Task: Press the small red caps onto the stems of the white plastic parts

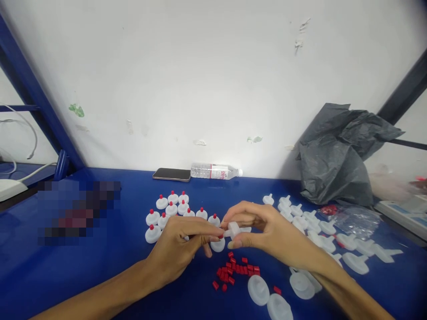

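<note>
Gripping a white spouted piece [234, 230] between thumb and fingers, your right hand [267, 222] holds it above the blue table [196, 295], spout pointing toward your left hand [180, 240]. Your left thumb and forefinger sit close together at the spout's tip; whether they pinch anything, I cannot tell. Loose red caps [246, 270] lie nearer you, red-tipped white pieces [152, 218] beyond.

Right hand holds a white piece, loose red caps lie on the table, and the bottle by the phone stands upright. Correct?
Not quite: the head view shows the bottle lying on its side by the phone. The right hand does hold a white piece, and loose red caps lie on the table.
</note>
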Action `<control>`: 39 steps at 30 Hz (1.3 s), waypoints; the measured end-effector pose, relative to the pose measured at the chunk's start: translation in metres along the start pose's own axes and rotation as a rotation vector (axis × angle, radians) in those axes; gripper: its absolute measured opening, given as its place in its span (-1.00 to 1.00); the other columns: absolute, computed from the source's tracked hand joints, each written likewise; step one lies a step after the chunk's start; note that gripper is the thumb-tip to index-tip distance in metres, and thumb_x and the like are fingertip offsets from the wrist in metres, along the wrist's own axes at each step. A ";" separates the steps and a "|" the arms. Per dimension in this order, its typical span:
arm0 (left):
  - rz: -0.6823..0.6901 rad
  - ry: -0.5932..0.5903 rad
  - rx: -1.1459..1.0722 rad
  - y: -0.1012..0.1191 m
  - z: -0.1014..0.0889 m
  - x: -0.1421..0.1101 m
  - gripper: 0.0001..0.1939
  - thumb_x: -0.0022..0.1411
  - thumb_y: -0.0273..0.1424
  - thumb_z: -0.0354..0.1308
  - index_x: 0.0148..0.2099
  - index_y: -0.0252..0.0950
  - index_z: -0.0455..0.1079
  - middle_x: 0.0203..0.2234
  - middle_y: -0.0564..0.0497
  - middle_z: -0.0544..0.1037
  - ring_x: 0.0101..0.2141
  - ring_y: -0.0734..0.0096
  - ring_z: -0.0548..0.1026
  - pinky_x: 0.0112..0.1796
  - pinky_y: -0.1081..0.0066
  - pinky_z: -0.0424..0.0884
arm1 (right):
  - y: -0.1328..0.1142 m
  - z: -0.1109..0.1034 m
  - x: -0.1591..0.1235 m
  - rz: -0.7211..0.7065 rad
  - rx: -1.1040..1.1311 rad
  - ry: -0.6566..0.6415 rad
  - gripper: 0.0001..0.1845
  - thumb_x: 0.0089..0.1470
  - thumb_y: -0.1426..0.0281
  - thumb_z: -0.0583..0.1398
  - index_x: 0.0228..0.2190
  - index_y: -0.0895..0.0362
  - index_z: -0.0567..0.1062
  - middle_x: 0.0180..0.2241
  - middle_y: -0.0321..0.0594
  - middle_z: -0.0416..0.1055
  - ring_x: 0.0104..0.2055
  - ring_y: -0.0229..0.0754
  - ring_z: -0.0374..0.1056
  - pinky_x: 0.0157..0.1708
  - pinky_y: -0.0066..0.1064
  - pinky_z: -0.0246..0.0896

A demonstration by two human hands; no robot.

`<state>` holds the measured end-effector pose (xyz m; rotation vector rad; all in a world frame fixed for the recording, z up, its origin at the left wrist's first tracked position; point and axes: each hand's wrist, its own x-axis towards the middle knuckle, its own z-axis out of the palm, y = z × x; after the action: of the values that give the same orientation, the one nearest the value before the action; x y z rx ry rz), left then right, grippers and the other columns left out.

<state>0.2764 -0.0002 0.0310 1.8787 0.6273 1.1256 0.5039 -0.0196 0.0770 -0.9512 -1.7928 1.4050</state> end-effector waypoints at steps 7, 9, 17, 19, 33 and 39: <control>0.067 -0.007 0.169 -0.003 0.002 0.000 -0.79 0.37 -0.51 0.17 -0.14 -0.22 0.65 -0.35 0.03 0.67 -0.58 0.61 0.54 -0.52 0.63 0.44 | -0.001 -0.007 -0.002 0.014 -0.378 0.025 -0.57 0.16 0.17 0.34 0.07 -0.25 0.50 0.00 -0.42 0.55 0.09 -0.09 0.44 0.09 -0.23 0.30; 0.123 -0.001 0.231 -0.003 0.003 0.000 -0.80 0.38 -0.50 0.17 -0.10 -0.21 0.63 -0.35 0.04 0.66 -0.56 0.61 0.53 -0.47 0.61 0.47 | -0.003 -0.009 -0.005 -0.013 -0.579 0.046 -0.63 0.19 0.10 0.30 0.04 -0.30 0.52 0.01 -0.47 0.56 0.08 -0.08 0.43 0.12 -0.18 0.23; 0.324 -0.101 0.448 -0.004 0.001 -0.004 -0.76 0.38 -0.57 0.12 -0.01 -0.25 0.53 -0.34 0.03 0.62 -0.50 0.59 0.50 -0.49 0.60 0.38 | -0.003 -0.025 -0.003 -0.179 -0.782 0.281 -0.86 0.28 0.31 0.23 -0.16 -0.08 0.61 -0.08 -0.37 0.56 -0.05 -0.17 0.46 -0.02 -0.33 0.28; 0.336 -0.203 0.500 -0.002 0.002 -0.006 -0.76 0.37 -0.57 0.10 -0.01 -0.25 0.52 -0.33 0.01 0.60 -0.42 0.52 0.53 -0.43 0.57 0.42 | 0.000 -0.029 0.000 -0.199 -0.798 0.374 -0.88 0.27 0.30 0.23 -0.25 -0.04 0.61 -0.11 -0.33 0.56 -0.09 -0.16 0.46 -0.07 -0.33 0.30; 0.131 -0.371 0.584 0.004 0.004 -0.011 -0.69 0.44 -0.49 0.00 0.08 -0.17 0.50 -0.29 -0.01 0.51 -0.36 0.45 0.48 -0.37 0.47 0.38 | -0.002 -0.056 -0.007 0.151 -1.051 0.395 -0.79 0.16 0.16 0.29 -0.31 -0.02 0.68 -0.22 -0.21 0.64 -0.17 0.03 0.53 -0.22 -0.24 0.37; 0.171 -0.465 0.728 -0.009 0.008 -0.013 -0.60 0.46 -0.50 -0.04 0.24 -0.15 0.37 -0.39 0.08 0.61 -0.48 0.43 0.51 -0.47 0.43 0.26 | 0.009 -0.059 -0.009 0.218 -1.002 0.275 -0.86 0.11 0.24 0.32 -0.36 0.01 0.67 -0.30 -0.20 0.65 -0.25 0.01 0.55 -0.29 -0.28 0.36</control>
<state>0.2774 -0.0088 0.0153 2.7449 0.6612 0.5328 0.5598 0.0036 0.0796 -1.7671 -2.2091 0.3527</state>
